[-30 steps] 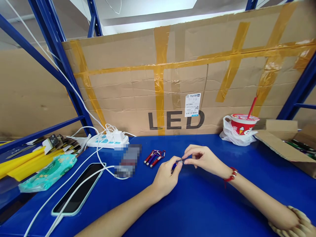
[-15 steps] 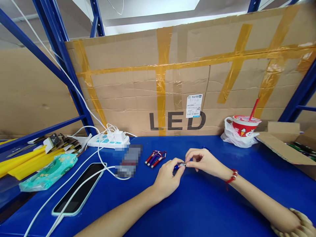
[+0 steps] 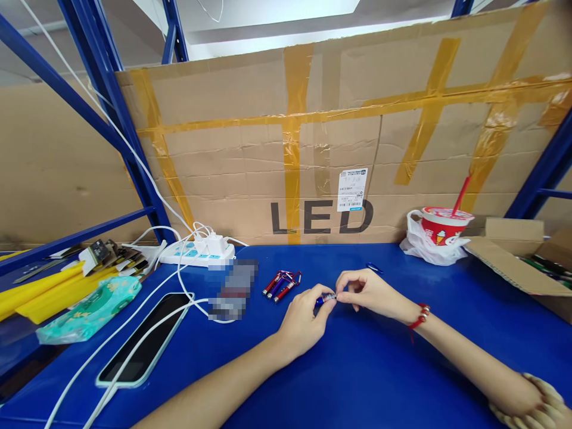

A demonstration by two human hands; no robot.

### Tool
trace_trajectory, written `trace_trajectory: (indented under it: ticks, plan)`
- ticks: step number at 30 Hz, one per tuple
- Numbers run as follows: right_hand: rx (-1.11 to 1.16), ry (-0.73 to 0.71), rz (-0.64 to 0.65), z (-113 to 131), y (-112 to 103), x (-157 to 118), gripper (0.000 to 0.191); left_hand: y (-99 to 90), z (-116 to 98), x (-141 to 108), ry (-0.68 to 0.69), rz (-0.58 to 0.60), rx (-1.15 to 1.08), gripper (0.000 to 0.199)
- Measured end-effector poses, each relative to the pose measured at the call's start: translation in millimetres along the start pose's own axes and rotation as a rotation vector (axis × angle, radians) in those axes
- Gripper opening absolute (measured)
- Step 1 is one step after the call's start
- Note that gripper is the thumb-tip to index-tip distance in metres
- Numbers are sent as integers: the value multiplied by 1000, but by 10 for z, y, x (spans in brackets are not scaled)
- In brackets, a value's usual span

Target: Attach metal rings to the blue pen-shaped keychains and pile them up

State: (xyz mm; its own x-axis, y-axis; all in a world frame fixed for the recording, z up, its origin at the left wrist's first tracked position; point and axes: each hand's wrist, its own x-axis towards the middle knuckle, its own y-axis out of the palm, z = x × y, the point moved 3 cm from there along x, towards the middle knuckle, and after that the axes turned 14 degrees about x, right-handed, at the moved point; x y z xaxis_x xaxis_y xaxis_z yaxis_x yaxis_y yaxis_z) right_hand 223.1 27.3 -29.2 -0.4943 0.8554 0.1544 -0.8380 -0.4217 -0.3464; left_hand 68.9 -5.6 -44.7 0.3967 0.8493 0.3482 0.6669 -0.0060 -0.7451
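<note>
Though unseen earlier, blue loop [image 3: 374,269] (on table [image 3: 366,369])

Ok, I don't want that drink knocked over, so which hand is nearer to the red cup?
Right. The right hand is left of the red cup and closer to the camera; the left hand is farther left, holding the small blue tube.

Open passage: the bare blue tabletop [image 3: 370,375] between the left forearm [image 3: 223,381] and the right forearm [image 3: 473,363]. Both hands, the left hand [image 3: 304,320] and the right hand [image 3: 364,291], bar this lane at its far end. Left obstructions: phone [image 3: 145,339], overlying white cables [image 3: 134,345], power strip [image 3: 194,255]. Centre: small metallic tubes [image 3: 281,286]. Beyond the right hand: blue clip [image 3: 374,269]. Right: bagged cup [image 3: 442,229], open carton [image 3: 509,268]. Rear limit: upright cardboard panel [image 3: 223,179].
</note>
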Motion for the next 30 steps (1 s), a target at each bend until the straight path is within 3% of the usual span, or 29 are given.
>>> trace_trajectory:
  ticks: [22, 30]
  plan:
    - [2, 31, 45, 41, -4, -15, 29, 15, 18, 0, 37, 104, -76, 13]
    - [86, 89, 34, -23, 59, -19, 32, 4, 38, -8, 51, 75, 4, 11]
